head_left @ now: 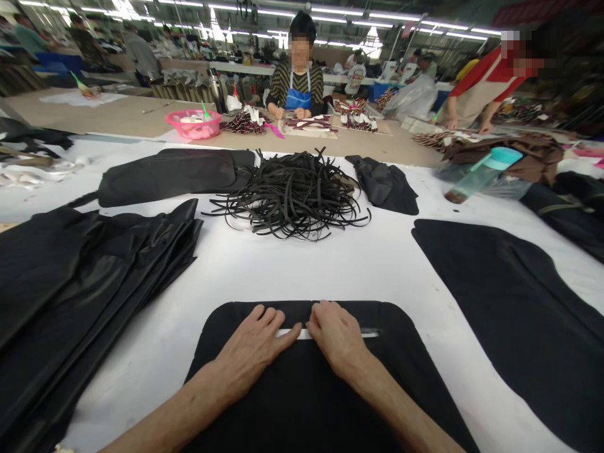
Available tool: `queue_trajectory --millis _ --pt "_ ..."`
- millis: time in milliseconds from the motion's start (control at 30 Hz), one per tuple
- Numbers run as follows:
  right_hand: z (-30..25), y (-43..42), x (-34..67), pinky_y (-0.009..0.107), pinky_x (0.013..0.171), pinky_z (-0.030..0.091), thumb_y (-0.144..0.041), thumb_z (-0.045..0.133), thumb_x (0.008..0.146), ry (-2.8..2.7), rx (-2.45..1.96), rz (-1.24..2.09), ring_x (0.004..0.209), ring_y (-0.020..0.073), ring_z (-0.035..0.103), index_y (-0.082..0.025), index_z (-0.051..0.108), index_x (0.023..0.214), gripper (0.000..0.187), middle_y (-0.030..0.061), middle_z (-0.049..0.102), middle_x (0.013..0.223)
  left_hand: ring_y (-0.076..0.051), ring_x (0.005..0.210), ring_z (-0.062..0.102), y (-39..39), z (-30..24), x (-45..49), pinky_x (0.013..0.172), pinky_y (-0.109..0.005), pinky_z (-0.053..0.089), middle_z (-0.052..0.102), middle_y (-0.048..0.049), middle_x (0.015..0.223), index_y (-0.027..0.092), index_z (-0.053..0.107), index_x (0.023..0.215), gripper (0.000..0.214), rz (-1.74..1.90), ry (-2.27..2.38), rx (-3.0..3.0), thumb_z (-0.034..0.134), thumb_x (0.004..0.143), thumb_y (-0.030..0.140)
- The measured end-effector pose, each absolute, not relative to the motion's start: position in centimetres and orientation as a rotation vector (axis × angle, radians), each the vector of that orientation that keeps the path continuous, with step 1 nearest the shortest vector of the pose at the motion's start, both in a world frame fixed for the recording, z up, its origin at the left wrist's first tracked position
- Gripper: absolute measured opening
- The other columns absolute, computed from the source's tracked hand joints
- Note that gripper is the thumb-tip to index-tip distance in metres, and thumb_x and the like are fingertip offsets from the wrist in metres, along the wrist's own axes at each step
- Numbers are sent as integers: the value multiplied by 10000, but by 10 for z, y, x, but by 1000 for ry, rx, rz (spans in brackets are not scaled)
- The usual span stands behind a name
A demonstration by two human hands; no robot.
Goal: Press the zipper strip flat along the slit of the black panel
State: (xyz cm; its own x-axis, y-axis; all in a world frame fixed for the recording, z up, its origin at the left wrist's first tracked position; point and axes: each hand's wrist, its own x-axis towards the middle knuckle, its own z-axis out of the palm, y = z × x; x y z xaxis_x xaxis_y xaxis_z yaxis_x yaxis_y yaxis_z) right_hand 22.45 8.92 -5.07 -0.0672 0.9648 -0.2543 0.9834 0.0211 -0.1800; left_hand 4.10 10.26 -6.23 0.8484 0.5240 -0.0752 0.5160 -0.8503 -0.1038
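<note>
Currently, black panel (pixel 292 390) lies flat on white tabletop (pixel 302 270), slot (pixel 306 336) apparently cut, edge work seemingly unfinished: left hand (pixel 257 343) with fingers loosely spread, right hand (pixel 337 333) curled alongside, pinch indeterminable.

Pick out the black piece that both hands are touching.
It's the round-cornered panel at bottom centre, with the left hand and right hand on it. No hand touches the creased pile at left or the flat piece at right.
</note>
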Motion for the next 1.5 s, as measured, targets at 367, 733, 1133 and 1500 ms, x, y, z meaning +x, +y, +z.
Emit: queue_trajectory --millis 367,733,1133,1500 --pt "-48 89 224 303 689 355 -145 576 861 2223 2112 -523 805 207 537 -174 598 776 93 30 602 827 -261 1039 473 91 -82 -18 934 -404 323 574 -82 1157 184 592 1125 335 -110 -1045 -2800 536 807 94" --pt "-56 83 218 319 703 363 -112 587 843 2417 2116 -518 817 222 513 -173 579 782 87 33 573 830 -246 1056 504 62 -66 54 926 -355 438 560 -116 1185 81 540 1189 528 -97 -1221 -2925 385 709 -77" --pt "-58 68 290 270 769 375 -91 603 866 2677 1971 -576 861 178 481 -187 540 864 115 4 522 888 -255 1056 468 64 -81 63 908 -375 465 536 -110 1189 97 540 1198 569 -162 -1367 -2948 352 713 -135" --pt "-49 68 294 275 729 354 -98 565 888 2434 2088 -453 806 178 479 -177 543 774 141 7 537 831 -291 990 493 56 -84 75 877 -391 496 571 -140 1072 15 552 1180 512 -61 -1259 -2759 460 688 -94"
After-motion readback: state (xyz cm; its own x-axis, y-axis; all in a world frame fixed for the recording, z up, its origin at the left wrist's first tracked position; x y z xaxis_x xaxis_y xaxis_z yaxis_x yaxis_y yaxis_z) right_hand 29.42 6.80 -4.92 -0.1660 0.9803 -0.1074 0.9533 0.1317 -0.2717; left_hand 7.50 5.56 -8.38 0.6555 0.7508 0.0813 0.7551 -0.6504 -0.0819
